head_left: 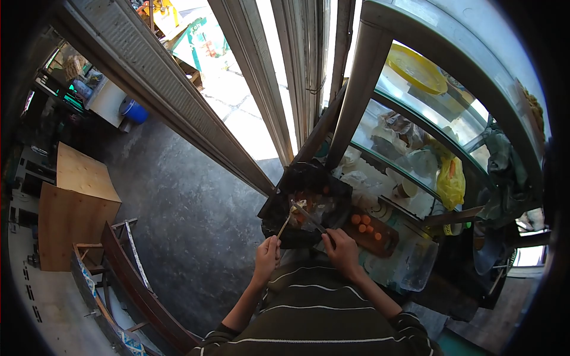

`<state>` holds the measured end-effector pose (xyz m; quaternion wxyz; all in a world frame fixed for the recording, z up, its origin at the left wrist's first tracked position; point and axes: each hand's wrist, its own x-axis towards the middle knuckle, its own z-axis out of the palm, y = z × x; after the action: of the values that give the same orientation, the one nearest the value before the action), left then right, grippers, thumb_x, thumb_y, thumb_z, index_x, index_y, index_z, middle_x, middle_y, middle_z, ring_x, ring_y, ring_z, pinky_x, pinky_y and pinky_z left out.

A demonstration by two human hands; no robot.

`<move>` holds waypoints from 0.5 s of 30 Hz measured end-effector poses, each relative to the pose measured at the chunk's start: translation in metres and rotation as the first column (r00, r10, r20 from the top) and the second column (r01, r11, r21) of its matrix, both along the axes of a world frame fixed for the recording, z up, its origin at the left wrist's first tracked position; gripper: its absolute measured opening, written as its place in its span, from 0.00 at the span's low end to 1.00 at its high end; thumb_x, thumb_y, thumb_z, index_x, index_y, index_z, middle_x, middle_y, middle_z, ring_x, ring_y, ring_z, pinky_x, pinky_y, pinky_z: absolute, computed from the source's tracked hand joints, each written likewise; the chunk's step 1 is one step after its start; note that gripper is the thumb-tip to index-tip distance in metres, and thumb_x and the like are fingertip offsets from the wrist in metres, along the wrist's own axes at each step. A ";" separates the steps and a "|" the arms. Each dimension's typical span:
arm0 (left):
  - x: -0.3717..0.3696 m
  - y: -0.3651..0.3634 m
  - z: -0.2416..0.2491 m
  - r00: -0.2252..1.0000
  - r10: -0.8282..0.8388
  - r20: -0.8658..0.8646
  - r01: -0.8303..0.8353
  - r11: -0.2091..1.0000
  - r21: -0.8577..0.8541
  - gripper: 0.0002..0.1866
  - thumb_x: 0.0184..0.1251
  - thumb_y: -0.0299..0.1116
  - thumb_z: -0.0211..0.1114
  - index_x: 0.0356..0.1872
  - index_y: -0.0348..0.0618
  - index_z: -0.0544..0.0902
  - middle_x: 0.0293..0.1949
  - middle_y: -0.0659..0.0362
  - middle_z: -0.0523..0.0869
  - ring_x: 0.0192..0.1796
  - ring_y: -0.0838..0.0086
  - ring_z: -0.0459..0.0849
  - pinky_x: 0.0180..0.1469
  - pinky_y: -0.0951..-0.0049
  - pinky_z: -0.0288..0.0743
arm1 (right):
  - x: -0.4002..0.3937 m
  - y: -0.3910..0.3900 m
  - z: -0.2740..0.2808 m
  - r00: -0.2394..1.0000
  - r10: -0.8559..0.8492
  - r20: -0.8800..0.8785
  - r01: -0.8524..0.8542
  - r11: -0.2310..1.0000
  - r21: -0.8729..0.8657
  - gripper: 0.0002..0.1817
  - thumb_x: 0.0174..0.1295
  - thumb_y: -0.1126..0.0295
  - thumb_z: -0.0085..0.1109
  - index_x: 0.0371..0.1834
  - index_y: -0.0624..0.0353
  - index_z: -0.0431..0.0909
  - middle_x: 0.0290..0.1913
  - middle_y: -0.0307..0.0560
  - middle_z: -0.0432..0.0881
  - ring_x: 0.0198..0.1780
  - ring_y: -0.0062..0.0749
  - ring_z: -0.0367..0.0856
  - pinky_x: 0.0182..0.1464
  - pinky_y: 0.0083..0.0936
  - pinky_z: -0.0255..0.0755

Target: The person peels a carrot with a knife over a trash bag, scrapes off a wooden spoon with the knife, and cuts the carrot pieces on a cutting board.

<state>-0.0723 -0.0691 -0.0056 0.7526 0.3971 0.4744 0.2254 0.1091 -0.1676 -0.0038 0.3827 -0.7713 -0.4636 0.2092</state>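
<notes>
My left hand (268,258) is closed around the lower end of a thin, pale yellowish stick (285,226), which points up and away from me. My right hand (342,251) grips a knife (310,218), its blade slanting up and left until its tip meets the stick's far end in this view. A small yellowish-white bit (300,204) shows near that meeting point. Below both hands lies an open black plastic bag (336,191) with food scraps inside. Beside my right hand, several orange carrot pieces (363,224) rest on a brown cutting board (386,242).
At right stands a glass-fronted cabinet (375,44) with bags and a yellow tray (417,69). A clear plastic container (419,265) sits right of the board. Metal posts (252,77) rise ahead. Left are a wooden box (77,225) and a curved wooden frame (127,279).
</notes>
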 end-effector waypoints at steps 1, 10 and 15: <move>0.000 0.000 -0.001 1.000 -0.006 -0.005 0.006 1.000 0.023 0.15 0.71 0.43 0.45 0.27 0.47 0.67 0.11 0.71 0.57 0.09 0.89 0.53 0.09 0.84 0.42 | 0.000 0.000 0.002 0.999 -0.005 0.032 0.005 1.000 -0.014 0.13 0.59 0.64 0.53 0.37 0.64 0.77 0.31 0.52 0.77 0.31 0.47 0.78 0.33 0.34 0.71; -0.004 0.000 -0.002 1.000 -0.022 -0.003 0.023 0.996 0.081 0.15 0.71 0.43 0.45 0.27 0.46 0.67 0.11 0.71 0.58 0.09 0.89 0.53 0.09 0.84 0.43 | 0.009 -0.001 0.002 1.000 -0.009 -0.022 0.009 1.000 -0.001 0.12 0.59 0.66 0.53 0.35 0.66 0.77 0.30 0.54 0.78 0.32 0.47 0.78 0.35 0.33 0.70; -0.009 0.002 -0.003 1.000 -0.016 -0.017 0.018 0.996 0.088 0.16 0.71 0.42 0.45 0.25 0.45 0.68 0.11 0.71 0.58 0.10 0.89 0.54 0.11 0.84 0.45 | 0.018 0.002 -0.003 0.999 -0.030 -0.037 0.029 0.999 -0.027 0.13 0.58 0.65 0.53 0.34 0.66 0.78 0.29 0.54 0.78 0.32 0.47 0.78 0.35 0.32 0.70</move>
<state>-0.0812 -0.0667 -0.0089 0.7322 0.4359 0.4668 0.2365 0.1267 -0.1653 -0.0068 0.3840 -0.7790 -0.4423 0.2240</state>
